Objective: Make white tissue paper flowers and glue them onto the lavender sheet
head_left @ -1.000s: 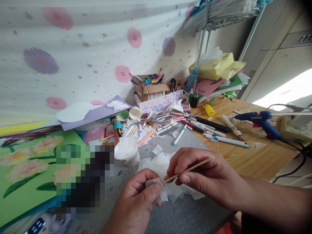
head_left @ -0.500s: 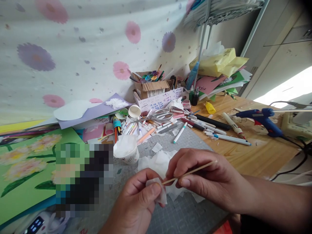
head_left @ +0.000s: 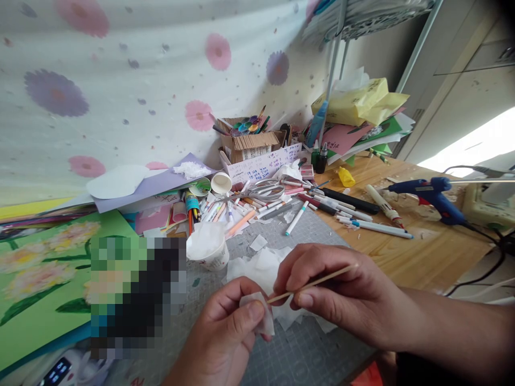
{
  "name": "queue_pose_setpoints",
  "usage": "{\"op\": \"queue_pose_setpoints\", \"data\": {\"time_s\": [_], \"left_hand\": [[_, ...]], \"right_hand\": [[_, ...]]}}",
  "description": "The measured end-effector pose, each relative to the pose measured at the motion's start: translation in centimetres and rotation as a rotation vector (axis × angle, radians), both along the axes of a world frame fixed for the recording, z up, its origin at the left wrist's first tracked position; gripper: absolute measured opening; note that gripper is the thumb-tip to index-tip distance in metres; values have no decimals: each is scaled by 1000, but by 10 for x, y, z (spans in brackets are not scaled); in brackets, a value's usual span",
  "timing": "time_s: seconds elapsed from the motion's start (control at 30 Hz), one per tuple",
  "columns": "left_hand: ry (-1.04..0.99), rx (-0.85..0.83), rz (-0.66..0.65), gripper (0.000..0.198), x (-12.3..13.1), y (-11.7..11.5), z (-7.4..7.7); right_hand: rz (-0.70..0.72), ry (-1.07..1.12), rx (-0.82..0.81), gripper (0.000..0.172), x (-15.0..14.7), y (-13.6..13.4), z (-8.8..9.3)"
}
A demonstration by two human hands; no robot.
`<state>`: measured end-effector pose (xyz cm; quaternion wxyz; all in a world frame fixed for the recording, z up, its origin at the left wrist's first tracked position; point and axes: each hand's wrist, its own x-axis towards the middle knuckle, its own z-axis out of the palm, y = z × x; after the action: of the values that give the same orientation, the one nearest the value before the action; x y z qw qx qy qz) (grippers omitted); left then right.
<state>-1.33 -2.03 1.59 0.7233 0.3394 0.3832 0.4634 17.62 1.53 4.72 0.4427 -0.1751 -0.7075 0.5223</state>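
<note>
Between the thumb and fingers of my left hand is a small piece of thin white tissue paper. My right hand pinches a thin wooden stick, which slants down to the left. The stick's lower end meets the tissue paper at my left thumb; whether it is wrapped there is hidden. Beneath and behind both hands lies a loose pile of white tissue sheets on a grey cutting mat. A paper cup filled with white material stands just left of the pile.
Markers, scissors and pens lie heaped behind the mat. A blue glue gun rests at the right on the wooden table. Green paper with flower artwork lies left. A cardboard box stands at the back.
Hardly anything differs. Both hands keep the same grip on the tissue paper and the stick, and the whole view has shifted very slightly.
</note>
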Motion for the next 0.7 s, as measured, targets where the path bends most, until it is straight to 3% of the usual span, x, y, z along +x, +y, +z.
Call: {"op": "queue_pose_setpoints", "data": {"time_s": [0.7], "left_hand": [[7,5,-4,19,2,-1,4]], "right_hand": [[10,-30,12,7,1,-1,-1]]}}
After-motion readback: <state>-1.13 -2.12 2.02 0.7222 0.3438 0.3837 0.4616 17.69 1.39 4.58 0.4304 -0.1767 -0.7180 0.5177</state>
